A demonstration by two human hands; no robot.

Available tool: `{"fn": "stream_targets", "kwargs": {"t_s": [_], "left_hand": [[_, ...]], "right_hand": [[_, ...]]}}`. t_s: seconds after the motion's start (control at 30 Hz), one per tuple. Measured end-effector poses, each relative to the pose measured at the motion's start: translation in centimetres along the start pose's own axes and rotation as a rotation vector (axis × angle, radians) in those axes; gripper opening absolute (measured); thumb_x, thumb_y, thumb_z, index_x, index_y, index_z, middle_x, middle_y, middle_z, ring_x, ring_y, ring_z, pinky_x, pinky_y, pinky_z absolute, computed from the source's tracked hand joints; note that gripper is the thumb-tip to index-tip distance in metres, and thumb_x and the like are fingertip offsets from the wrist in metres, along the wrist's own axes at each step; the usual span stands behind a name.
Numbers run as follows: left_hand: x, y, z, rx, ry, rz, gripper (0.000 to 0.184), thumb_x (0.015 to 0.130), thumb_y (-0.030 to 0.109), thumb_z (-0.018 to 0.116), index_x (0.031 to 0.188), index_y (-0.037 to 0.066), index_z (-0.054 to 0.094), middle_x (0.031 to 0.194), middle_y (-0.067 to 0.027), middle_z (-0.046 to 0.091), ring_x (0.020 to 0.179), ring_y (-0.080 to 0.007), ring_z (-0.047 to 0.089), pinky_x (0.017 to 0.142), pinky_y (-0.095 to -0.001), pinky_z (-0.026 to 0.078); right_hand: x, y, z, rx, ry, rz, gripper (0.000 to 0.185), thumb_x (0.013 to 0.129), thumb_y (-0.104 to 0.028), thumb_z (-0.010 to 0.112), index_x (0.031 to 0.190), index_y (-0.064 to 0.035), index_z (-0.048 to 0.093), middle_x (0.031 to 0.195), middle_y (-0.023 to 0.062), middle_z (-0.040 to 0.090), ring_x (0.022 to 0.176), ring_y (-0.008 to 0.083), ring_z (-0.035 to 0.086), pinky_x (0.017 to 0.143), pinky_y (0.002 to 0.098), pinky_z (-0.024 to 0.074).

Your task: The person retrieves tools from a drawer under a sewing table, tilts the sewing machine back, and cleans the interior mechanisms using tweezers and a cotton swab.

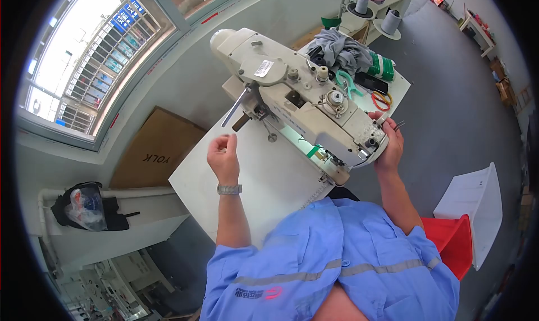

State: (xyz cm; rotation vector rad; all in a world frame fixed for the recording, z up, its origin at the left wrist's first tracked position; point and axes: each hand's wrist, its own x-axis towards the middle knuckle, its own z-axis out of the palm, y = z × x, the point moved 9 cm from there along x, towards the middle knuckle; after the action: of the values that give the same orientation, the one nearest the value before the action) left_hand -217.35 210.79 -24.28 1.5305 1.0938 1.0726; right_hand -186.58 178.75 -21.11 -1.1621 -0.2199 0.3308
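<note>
A cream industrial sewing machine (303, 96) stands on a white table top (252, 180). My right hand (390, 147) is wrapped around the needle end of its head, beside the knobs; thin metal prongs stick out near the fingers. My left hand (223, 155), with a metal watch (229, 189) on the wrist, is held above the left part of the table, fingers curled together. Whether anything is inside them is hidden. Just beyond that hand a metal bar (236, 107) angles out from the machine. A bit of green material (314, 151) shows under the machine arm.
Behind the machine lie grey cloth (342, 48), a green roll (382, 67), a dark phone (371, 84), teal clippers (348, 84) and red-orange scissors (382, 101). Thread cones (391, 22) stand further back. Red (449, 245) and white (474, 208) bins are at right; cardboard (154, 152) leans left.
</note>
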Motion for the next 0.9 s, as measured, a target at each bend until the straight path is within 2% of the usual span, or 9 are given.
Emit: {"fn": "stream_targets", "kwargs": {"t_s": [0.03, 0.1, 0.17, 0.23, 0.37, 0.47, 0.63, 0.8, 0.9], "left_hand": [[0.6, 0.5, 0.4, -0.002, 0.007, 0.000, 0.009, 0.083, 0.010, 0.066, 0.084, 0.002, 0.062, 0.080, -0.0077, 0.062, 0.067, -0.0180, 0.058, 0.060, -0.0272, 0.043], [-0.1, 10.3, 0.8, 0.270, 0.277, 0.695, 0.019, 0.087, 0.019, 0.064, 0.085, 0.000, 0.062, 0.082, -0.0085, 0.063, 0.079, -0.0212, 0.060, 0.065, -0.0293, 0.045], [2.4, 11.5, 3.7, 0.542, 0.275, 0.809, 0.039, 0.093, 0.036, 0.054, 0.083, 0.000, 0.063, 0.086, -0.0091, 0.064, 0.089, -0.0219, 0.058, 0.069, -0.0302, 0.046], [7.3, 7.0, 7.2, 0.654, -0.166, 0.294, 0.068, 0.091, 0.057, 0.041, 0.093, -0.006, 0.065, 0.088, -0.0173, 0.065, 0.089, -0.0252, 0.062, 0.076, -0.0353, 0.048], [10.2, 2.3, 11.4, 0.272, -0.668, -0.123, 0.087, 0.087, 0.073, 0.027, 0.083, -0.005, 0.066, 0.065, -0.0117, 0.062, 0.062, -0.0194, 0.062, 0.060, -0.0317, 0.049], [9.3, 3.0, 12.3, 0.151, -0.846, -0.386, 0.089, 0.080, 0.083, 0.022, 0.070, 0.005, 0.064, 0.052, -0.0007, 0.051, 0.041, -0.0056, 0.046, 0.035, -0.0230, 0.028], [9.0, 4.1, 12.4, 0.357, -0.820, -0.416, 0.089, 0.072, 0.088, 0.032, 0.080, 0.005, 0.064, 0.058, -0.0012, 0.050, 0.044, -0.0090, 0.038, 0.039, -0.0259, 0.027], [9.7, 3.2, 12.3, 0.295, -0.639, -0.308, 0.099, 0.066, 0.088, 0.040, 0.094, -0.003, 0.065, 0.081, -0.0114, 0.057, 0.073, -0.0201, 0.049, 0.066, -0.0329, 0.038], [9.8, 3.5, 12.3, 0.245, -0.594, -0.242, 0.071, 0.068, 0.085, 0.044, 0.073, 0.015, 0.057, 0.059, 0.0042, 0.042, 0.050, -0.0068, 0.031, 0.048, -0.0239, 0.021]], "right_hand": [[0.0, 0.0, 0.1, 0.000, -0.007, 0.000, 0.032, 0.095, -0.014, 0.040, 0.114, 0.0072, 0.054, 0.111, 0.0184, 0.062, 0.103, 0.0217, 0.060, 0.092, 0.0330, 0.0475], [0.1, -0.4, 0.2, 0.000, 0.022, -0.036, 0.034, 0.097, -0.017, 0.041, 0.114, 0.0082, 0.056, 0.113, 0.0188, 0.062, 0.104, 0.0224, 0.060, 0.092, 0.0335, 0.0476], [0.0, -0.6, 0.4, 0.004, 0.017, -0.049, 0.036, 0.098, -0.020, 0.041, 0.112, 0.0084, 0.058, 0.111, 0.0181, 0.062, 0.103, 0.0218, 0.061, 0.091, 0.0332, 0.0479], [0.0, -0.7, 0.4, 0.003, 0.005, -0.029, 0.037, 0.099, -0.022, 0.041, 0.111, 0.0080, 0.059, 0.110, 0.0177, 0.063, 0.101, 0.0210, 0.061, 0.091, 0.0325, 0.0480], [0.0, -1.2, 0.5, -0.068, 0.042, -0.032, 0.039, 0.099, -0.025, 0.042, 0.111, 0.0077, 0.060, 0.102, 0.0153, 0.066, 0.089, 0.0172, 0.064, 0.081, 0.0288, 0.0517], [0.0, -1.2, 0.3, -0.114, 0.065, -0.048, 0.040, 0.100, -0.026, 0.043, 0.109, 0.0084, 0.060, 0.100, 0.0147, 0.066, 0.085, 0.0159, 0.064, 0.077, 0.0273, 0.0524], [0.2, -1.2, 0.4, -0.145, 0.015, -0.085, 0.039, 0.100, -0.026, 0.043, 0.109, 0.0072, 0.060, 0.103, 0.0141, 0.065, 0.087, 0.0159, 0.063, 0.079, 0.0267, 0.0512], [-0.1, -1.7, 0.5, -0.191, 0.009, -0.107, 0.040, 0.100, -0.028, 0.043, 0.107, 0.0069, 0.060, 0.104, 0.0129, 0.065, 0.091, 0.0151, 0.062, 0.082, 0.0263, 0.0490], [-0.3, -2.1, 0.6, -0.219, 0.016, -0.107, 0.040, 0.099, -0.030, 0.045, 0.107, 0.0062, 0.061, 0.103, 0.0117, 0.064, 0.092, 0.0143, 0.060, 0.083, 0.0255, 0.0473]]}}
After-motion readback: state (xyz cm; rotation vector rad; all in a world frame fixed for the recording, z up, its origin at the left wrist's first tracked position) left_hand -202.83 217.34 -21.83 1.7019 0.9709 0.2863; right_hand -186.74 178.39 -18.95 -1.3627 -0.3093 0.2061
